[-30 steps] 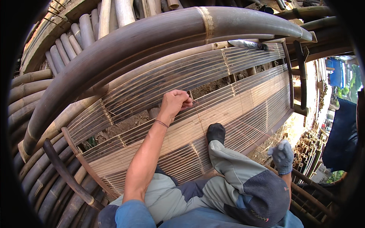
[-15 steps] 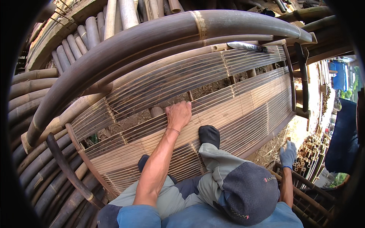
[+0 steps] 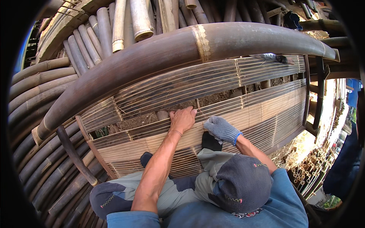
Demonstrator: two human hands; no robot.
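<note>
A slatted bamboo panel (image 3: 253, 103) lies across in front of me, its thin strips running left to right between dark end rails. A long gap splits it lengthwise, with soil below. My bare left hand (image 3: 183, 119) grips the bamboo slat (image 3: 152, 126) along the gap's near edge, beside a short cross strip (image 3: 197, 103). Just right of it, my right hand (image 3: 221, 129) in a grey knitted glove is closed over the light slats. What its fingers pinch is hidden; a thin cord seems to run nearby. My dark-socked foot (image 3: 211, 141) rests on the panel below the glove.
A thick curved bamboo pole (image 3: 152, 62) arches over the panel's far side. A knife (image 3: 272, 57) lies at the far right. Bamboo poles (image 3: 42, 102) are stacked on the left, more (image 3: 142, 22) behind. Cut bamboo ends (image 3: 310, 171) are piled at right.
My gloved right hand has come in from the far right to the panel, beside my left. The left hand stays at the slat, its fingers now stretched more to the right. The view has shifted slightly.
</note>
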